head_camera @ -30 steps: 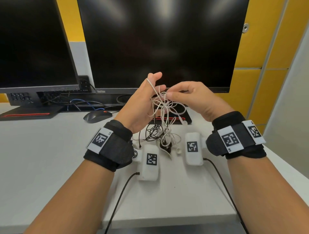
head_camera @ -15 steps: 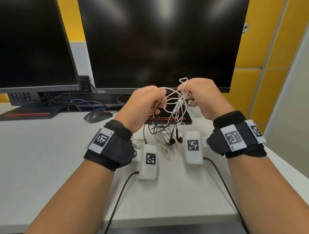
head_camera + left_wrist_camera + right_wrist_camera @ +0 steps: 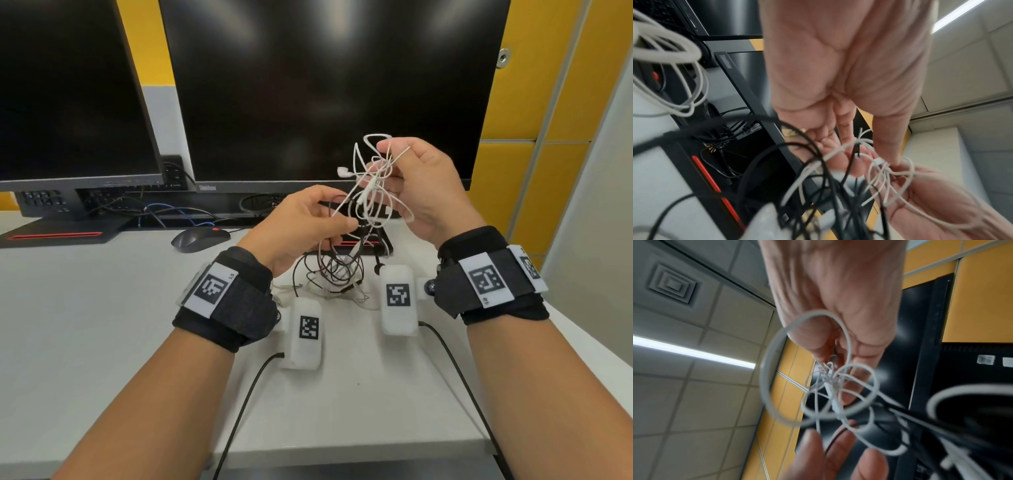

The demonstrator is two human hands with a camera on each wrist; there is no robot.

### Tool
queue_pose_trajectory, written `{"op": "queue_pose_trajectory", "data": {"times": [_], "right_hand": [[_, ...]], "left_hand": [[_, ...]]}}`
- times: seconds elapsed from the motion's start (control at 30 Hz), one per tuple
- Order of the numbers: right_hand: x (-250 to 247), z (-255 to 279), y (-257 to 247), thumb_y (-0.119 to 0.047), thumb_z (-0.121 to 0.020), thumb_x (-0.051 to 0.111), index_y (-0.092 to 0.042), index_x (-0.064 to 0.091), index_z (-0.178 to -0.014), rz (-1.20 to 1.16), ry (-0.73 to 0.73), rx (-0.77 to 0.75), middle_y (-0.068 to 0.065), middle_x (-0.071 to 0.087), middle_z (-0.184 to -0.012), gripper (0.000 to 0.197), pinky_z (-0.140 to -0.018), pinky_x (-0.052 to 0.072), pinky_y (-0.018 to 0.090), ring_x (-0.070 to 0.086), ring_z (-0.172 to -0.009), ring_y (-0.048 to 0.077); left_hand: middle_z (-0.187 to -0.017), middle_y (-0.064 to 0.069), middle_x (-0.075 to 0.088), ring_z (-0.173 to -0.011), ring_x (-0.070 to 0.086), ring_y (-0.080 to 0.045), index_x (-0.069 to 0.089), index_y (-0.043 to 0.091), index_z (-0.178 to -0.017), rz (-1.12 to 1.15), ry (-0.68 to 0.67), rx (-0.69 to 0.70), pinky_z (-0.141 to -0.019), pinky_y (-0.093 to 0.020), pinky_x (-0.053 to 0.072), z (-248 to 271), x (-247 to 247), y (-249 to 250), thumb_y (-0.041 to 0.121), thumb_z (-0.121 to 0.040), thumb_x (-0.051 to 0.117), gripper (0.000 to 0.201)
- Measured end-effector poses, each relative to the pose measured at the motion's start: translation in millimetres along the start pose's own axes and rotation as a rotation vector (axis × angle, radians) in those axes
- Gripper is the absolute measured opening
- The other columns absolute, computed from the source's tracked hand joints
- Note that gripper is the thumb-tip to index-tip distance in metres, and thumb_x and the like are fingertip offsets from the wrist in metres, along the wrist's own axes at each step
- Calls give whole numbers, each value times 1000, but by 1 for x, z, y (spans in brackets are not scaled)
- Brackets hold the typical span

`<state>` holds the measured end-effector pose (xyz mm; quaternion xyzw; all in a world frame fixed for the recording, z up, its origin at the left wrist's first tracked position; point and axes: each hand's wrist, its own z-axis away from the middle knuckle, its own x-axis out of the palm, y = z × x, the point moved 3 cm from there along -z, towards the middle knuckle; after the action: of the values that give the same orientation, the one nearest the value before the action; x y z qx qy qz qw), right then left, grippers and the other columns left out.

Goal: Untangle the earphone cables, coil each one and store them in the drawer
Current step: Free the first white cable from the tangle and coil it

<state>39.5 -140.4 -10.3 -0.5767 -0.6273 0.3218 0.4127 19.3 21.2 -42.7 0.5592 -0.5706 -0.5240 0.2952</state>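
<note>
Above the desk point(image 3: 102, 325), in front of the monitor point(image 3: 325, 85), the right hand point(image 3: 424, 185) pinches the white cable point(image 3: 373, 178) tangle with curled fingers, raised. Lower, the left hand point(image 3: 301, 226) grips the black cable point(image 3: 337, 263), whose loops hang to the desk.

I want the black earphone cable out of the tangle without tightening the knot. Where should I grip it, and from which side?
Judging by the head view, pinch the black earphone cable on its slack loops hanging below the left hand, coming from underneath. The white earphone cable, bunched in the right hand, knots higher up.
</note>
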Motion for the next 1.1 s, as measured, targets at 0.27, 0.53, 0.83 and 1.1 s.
{"op": "queue_pose_trajectory", "data": {"times": [0.27,0.53,0.83,1.1], "right_hand": [[10,9,0,-14,-97,56,-9,64,-101,68,-212,-28,9,68,-87,10,-69,58,29,67,-81,21],[11,11,7,-7,-88,67,-11,64,-102,175,-321,45,5,70,-85,14,-66,57,29,68,-75,16],[11,9,10,0,-89,62,-11,59,-105,228,-330,89,8,69,-86,20,-66,55,26,67,-74,16],[11,9,5,0,-90,62,-17,59,-101,181,-306,-9,2,67,-77,20,-68,52,32,62,-70,16]], "left_hand": [[-110,-4,69,-92,67,-16,53,20,-119,20,34,4,-67,-25,53,-1,-1,0,22,-91,63,29],[-78,1,68,-70,62,-8,56,19,-110,127,170,130,-65,-22,52,-5,-8,1,10,-96,54,17],[-87,-2,65,-75,67,-10,51,16,-100,289,230,174,-67,-24,55,-4,-9,4,8,-98,51,9],[-94,-4,66,-83,56,-10,67,17,-83,-93,160,25,-68,-18,41,0,-7,0,29,-85,70,12]]}}
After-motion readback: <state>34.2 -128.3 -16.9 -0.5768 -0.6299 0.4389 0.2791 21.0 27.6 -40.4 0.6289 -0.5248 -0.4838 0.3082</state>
